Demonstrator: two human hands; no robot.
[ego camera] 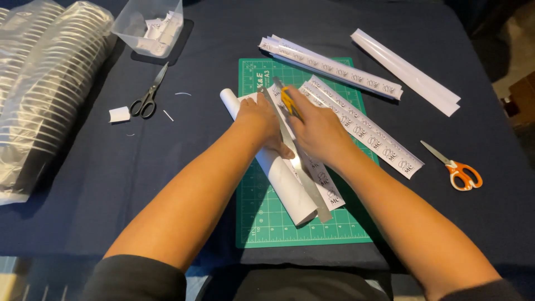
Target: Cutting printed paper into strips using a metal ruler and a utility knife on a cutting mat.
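At frame centre, the left hand (261,118) presses flat, grip released, on the metal ruler (295,159); the right hand (317,129) is grasping a yellow knife (288,100).

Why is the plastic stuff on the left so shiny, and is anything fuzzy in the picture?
In the head view, light glares off the clear wrap around the stacked cups and off the metal ruler; the dark cloth soaks up light, so shadows barely show; the right hand with the yellow knife looks slightly soft; the green mat stays sharp.
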